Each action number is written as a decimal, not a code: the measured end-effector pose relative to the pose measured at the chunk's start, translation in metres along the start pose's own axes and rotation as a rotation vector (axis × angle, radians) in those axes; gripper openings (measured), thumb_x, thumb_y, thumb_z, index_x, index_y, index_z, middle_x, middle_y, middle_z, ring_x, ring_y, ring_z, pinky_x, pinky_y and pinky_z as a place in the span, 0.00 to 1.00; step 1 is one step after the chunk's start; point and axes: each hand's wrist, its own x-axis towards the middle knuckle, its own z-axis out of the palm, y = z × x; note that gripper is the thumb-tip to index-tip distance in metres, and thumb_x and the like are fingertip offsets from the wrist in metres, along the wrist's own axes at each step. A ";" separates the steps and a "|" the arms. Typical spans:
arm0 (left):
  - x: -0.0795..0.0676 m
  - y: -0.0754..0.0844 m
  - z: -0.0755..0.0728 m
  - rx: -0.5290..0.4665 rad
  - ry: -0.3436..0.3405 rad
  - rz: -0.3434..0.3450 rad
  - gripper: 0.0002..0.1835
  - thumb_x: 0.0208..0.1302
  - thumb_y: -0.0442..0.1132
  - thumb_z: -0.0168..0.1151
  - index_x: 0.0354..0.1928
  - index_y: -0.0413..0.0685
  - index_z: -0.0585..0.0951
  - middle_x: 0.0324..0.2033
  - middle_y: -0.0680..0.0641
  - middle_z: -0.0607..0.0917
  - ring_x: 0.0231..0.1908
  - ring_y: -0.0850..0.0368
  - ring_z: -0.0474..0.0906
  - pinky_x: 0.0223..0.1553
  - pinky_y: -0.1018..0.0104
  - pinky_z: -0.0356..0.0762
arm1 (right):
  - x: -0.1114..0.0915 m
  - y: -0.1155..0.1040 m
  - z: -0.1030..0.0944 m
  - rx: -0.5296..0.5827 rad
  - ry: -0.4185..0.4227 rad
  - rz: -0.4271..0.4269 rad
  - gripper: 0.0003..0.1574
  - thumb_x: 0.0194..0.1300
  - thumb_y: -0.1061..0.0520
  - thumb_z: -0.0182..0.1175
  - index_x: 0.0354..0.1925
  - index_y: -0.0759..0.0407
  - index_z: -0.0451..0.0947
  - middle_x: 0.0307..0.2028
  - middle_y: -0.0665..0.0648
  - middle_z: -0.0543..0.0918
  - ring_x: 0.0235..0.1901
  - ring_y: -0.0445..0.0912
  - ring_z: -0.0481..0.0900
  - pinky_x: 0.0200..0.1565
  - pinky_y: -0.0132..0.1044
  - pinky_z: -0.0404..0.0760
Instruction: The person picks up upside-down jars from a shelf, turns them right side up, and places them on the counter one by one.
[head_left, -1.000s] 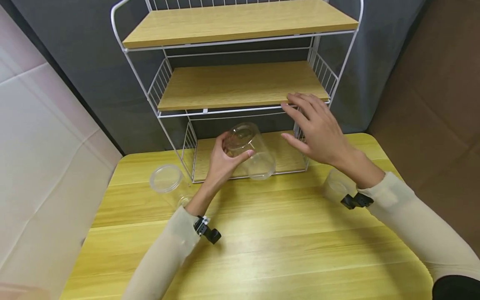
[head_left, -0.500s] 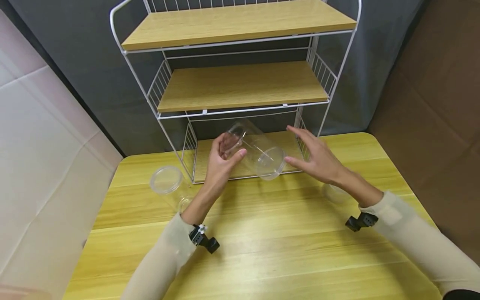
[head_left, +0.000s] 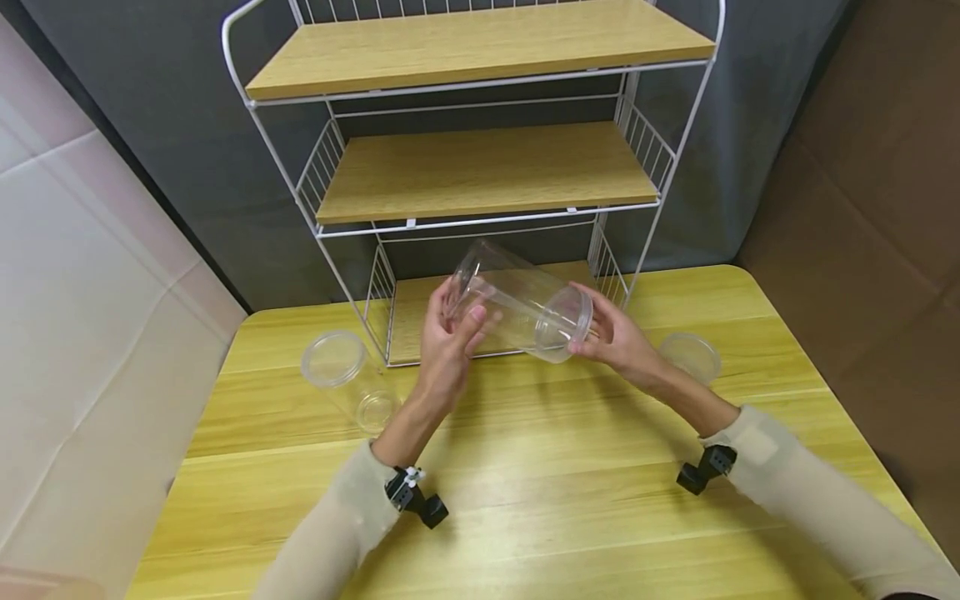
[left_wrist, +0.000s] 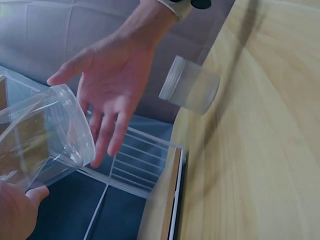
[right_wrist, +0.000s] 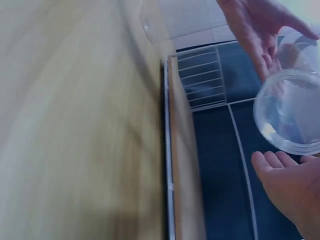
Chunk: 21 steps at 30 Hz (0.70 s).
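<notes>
A clear plastic jar (head_left: 517, 304) is tilted in front of the rack's lowest shelf, its wide rim toward the right. My left hand (head_left: 450, 337) grips its base end, thumb on the near side. At the rim end is my right hand (head_left: 618, 333), thumb and fingers either side of the rim. From the left wrist, the right hand (left_wrist: 117, 82) shows nearly straight fingers beside the jar's rim (left_wrist: 77, 125). In the right wrist view, the right hand's fingers (right_wrist: 280, 162) lie just below the rim; whether they touch is unclear.
A white wire rack with wooden shelves (head_left: 487, 171) stands at the table's back. Another tall clear jar (head_left: 348, 379) stands left, near my left forearm. A shorter clear jar (head_left: 692, 357) stands behind my right wrist. Wall coverings border both sides of the yellow wooden table (head_left: 540, 500).
My right hand has come down from the middle shelf's edge to the jar's rim. The jar, held in my left hand, has turned so its rim points further right.
</notes>
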 end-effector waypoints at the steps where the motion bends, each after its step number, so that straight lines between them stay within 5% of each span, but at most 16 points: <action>1: -0.001 -0.001 0.001 -0.014 0.002 0.004 0.67 0.43 0.63 0.85 0.77 0.38 0.58 0.72 0.36 0.71 0.68 0.47 0.75 0.66 0.51 0.79 | -0.001 0.002 0.002 0.028 0.008 0.005 0.62 0.65 0.58 0.72 0.83 0.68 0.46 0.77 0.76 0.59 0.75 0.63 0.65 0.65 0.35 0.79; 6: -0.005 -0.002 0.003 -0.067 -0.013 0.004 0.66 0.45 0.61 0.85 0.77 0.39 0.58 0.72 0.36 0.70 0.72 0.38 0.70 0.66 0.53 0.79 | -0.003 0.005 0.011 0.151 0.057 -0.010 0.57 0.61 0.71 0.63 0.81 0.72 0.46 0.73 0.77 0.61 0.66 0.45 0.77 0.65 0.38 0.80; 12: -0.008 -0.001 -0.007 -0.059 -0.099 0.019 0.62 0.54 0.55 0.83 0.80 0.41 0.52 0.77 0.32 0.63 0.77 0.32 0.59 0.73 0.51 0.71 | -0.001 -0.003 0.013 0.209 0.112 -0.079 0.56 0.57 0.73 0.60 0.79 0.77 0.46 0.66 0.63 0.69 0.62 0.44 0.79 0.62 0.36 0.82; 15: -0.010 0.001 -0.015 0.053 -0.129 0.030 0.55 0.63 0.42 0.77 0.82 0.45 0.50 0.76 0.34 0.63 0.78 0.38 0.59 0.77 0.47 0.64 | -0.001 -0.011 0.008 0.176 0.124 -0.098 0.56 0.58 0.73 0.60 0.79 0.78 0.47 0.65 0.59 0.71 0.62 0.43 0.78 0.60 0.33 0.83; 21: -0.011 0.009 -0.029 0.427 -0.158 0.061 0.55 0.60 0.32 0.72 0.85 0.52 0.51 0.79 0.44 0.61 0.79 0.47 0.58 0.80 0.44 0.56 | -0.001 -0.030 -0.006 -0.075 0.098 -0.067 0.53 0.62 0.72 0.61 0.81 0.72 0.52 0.69 0.68 0.70 0.63 0.43 0.78 0.58 0.30 0.83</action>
